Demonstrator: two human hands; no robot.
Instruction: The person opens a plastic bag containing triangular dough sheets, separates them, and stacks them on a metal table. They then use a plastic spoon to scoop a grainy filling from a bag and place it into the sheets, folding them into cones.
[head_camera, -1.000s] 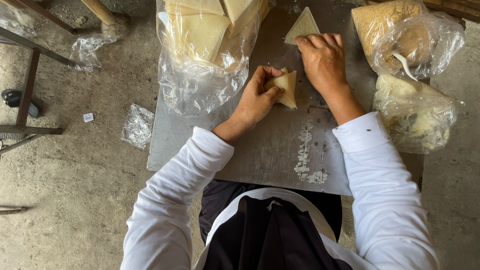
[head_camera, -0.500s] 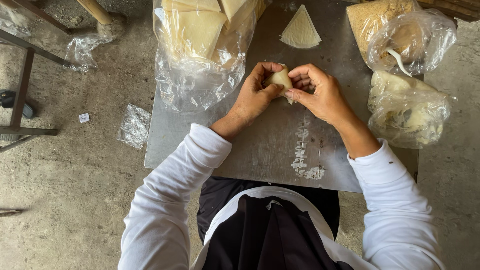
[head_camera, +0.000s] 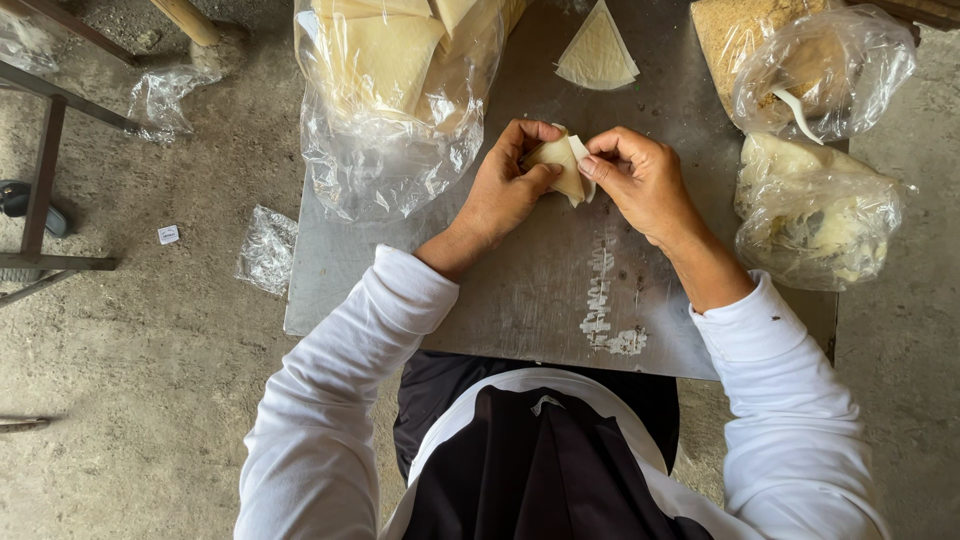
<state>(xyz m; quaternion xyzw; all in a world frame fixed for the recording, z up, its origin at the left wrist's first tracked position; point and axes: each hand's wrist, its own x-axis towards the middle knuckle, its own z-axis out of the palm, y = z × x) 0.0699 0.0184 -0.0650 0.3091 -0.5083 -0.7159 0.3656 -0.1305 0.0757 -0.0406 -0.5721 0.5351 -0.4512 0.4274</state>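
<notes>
Above grey metal table (head_camera: 520, 300), both hands' fingers pinching pale, seemingly soft folded wrapper (head_camera: 562, 165)

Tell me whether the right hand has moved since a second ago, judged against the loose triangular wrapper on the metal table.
Yes. The right hand came down and left, off the triangular wrapper, and now joins the left hand on the folded wrapper.

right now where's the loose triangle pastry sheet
In the head view, the triangle sheet lies alone at the far end of the metal table, between the plastic bags.
</notes>
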